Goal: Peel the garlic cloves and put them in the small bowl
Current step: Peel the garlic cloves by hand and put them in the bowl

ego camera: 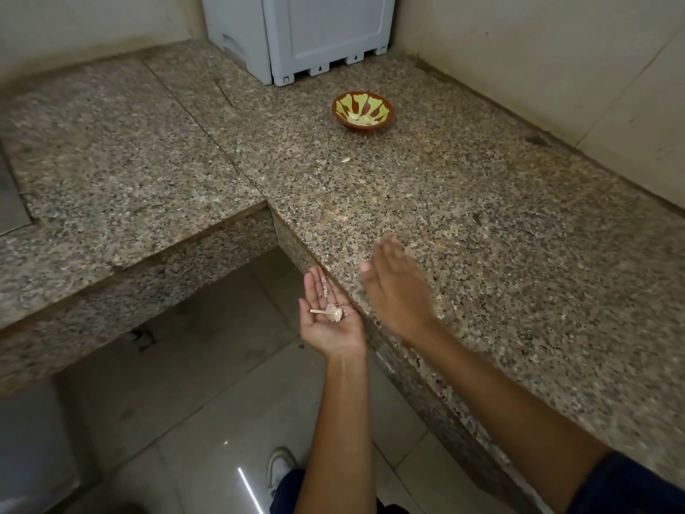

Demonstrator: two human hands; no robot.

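Left hand [331, 320] palm up and spread flat just off the near counter [482, 224] edge, cradling garlic scraps [331, 313], a stem and papery skin, loose on the palm with no finger curled round them. Right hand [398, 291] blurred, fingers straight and together, held edge-on over the counter just right of the left hand, gripping nothing. Bowl [363, 112] well apart on the far counter, holding pale peeled cloves [360, 119], near a grey box [296, 35] against the wall, with a small scrap [345, 160] lying on the granite between bowl and hands.
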